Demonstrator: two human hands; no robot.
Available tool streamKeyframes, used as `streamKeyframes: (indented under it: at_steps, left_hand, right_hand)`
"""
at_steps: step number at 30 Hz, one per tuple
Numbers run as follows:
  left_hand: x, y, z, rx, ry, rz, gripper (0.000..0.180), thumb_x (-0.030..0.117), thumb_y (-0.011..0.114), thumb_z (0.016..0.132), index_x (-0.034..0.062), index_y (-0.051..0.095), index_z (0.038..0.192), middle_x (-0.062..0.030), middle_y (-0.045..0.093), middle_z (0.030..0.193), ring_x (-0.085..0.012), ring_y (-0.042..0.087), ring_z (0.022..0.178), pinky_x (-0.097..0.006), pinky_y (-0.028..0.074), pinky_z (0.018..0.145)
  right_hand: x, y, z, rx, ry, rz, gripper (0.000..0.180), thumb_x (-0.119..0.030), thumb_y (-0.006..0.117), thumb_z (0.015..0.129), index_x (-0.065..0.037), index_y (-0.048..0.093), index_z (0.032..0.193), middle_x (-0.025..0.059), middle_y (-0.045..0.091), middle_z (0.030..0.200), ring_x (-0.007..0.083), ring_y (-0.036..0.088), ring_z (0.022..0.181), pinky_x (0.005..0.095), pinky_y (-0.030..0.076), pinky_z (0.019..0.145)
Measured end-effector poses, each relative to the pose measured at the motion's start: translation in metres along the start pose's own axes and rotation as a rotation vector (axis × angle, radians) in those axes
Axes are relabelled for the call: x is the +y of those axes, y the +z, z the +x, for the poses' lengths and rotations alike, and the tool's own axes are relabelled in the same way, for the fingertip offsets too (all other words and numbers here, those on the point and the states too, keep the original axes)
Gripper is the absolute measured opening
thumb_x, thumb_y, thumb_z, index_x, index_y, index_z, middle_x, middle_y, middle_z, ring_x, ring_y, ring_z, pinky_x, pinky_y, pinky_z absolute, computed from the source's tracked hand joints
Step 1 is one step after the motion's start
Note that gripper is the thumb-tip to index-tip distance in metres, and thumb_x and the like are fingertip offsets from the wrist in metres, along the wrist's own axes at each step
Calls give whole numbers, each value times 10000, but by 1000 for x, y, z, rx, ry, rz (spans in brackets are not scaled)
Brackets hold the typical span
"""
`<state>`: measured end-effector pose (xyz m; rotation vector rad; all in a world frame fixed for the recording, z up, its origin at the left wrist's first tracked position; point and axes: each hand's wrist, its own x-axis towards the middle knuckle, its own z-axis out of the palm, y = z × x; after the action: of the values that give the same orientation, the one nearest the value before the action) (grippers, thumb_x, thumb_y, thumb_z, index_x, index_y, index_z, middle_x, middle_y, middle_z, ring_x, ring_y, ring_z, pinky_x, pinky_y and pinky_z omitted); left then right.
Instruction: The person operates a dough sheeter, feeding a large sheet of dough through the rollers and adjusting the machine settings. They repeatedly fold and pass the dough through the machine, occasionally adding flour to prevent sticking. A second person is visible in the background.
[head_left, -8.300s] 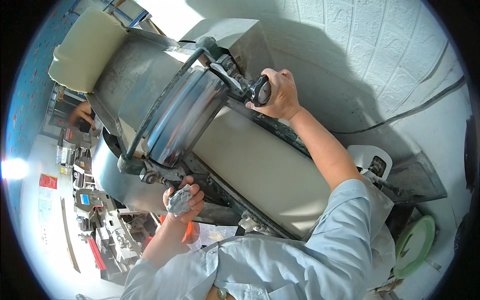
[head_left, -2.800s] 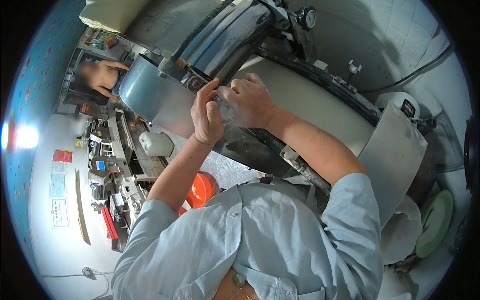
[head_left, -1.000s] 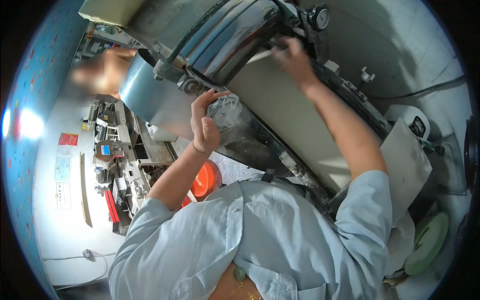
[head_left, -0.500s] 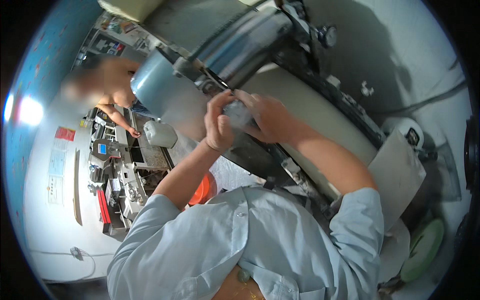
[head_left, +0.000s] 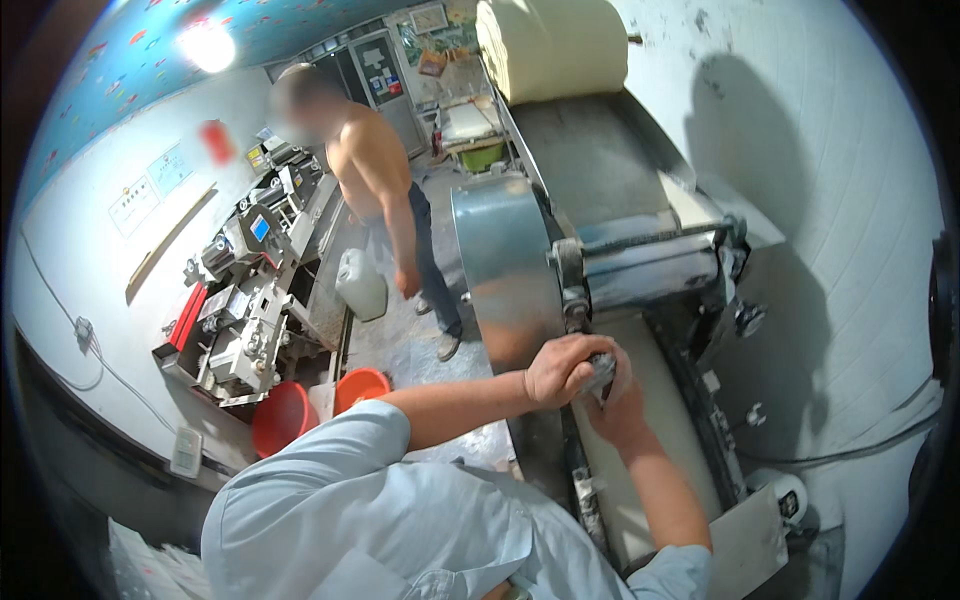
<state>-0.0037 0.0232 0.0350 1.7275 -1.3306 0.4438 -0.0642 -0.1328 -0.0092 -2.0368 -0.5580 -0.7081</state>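
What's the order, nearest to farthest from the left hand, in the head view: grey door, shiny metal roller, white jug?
1. Shiny metal roller: on the machine, just beyond the left hand and to its right.
2. White jug: on the floor, off to the left.
3. Grey door: far end of the room, left.

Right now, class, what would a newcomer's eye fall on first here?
Probably the fat, pale-yellow dough-like roll at the top, right of centre. Next, a shirtless co-worker standing left of the machine. Lower down, the person's left hand and right hand meet at a grey wrapped knob.
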Motion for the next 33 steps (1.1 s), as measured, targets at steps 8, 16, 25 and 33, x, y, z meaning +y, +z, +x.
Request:
streamKeyframes:
  at_steps: [8,16,25,33]
  left_hand:
    - [12,-52,21,-317,118,254,556,432,505,884,6,429,1233,-190,490,1235,-343,521,1070,-400,467,838]
    - [-96,-188,198,-512,494,840,540,419,613,805,105,484,1226,-127,424,1326,-283,377,1252,-443,346,1000]
    - [-176,-323,426,211,-432,1261,644,576,385,894,50,494,1247,-138,477,1278,-272,396,1238,-410,284,1039]
    - [-189,-331,449,25,-612,1049,729,642,422,834,71,481,1283,-146,507,1296,-258,457,1229,-392,372,999]
  right_hand:
    - [-9,-19,-5,-201,139,-101,794,-260,721,729,42,304,1335,195,541,1070,370,564,932,417,465,770]
    - [-15,-96,17,-578,53,-571,483,-305,633,782,-96,510,1199,116,592,885,289,579,805,425,443,735]
    - [-52,-157,139,-528,-79,-976,264,-273,629,773,-105,585,972,68,605,729,258,603,718,408,451,691]
    - [-56,-162,217,-513,-158,-1154,242,-204,676,701,-88,601,900,58,586,720,229,574,696,357,432,673]
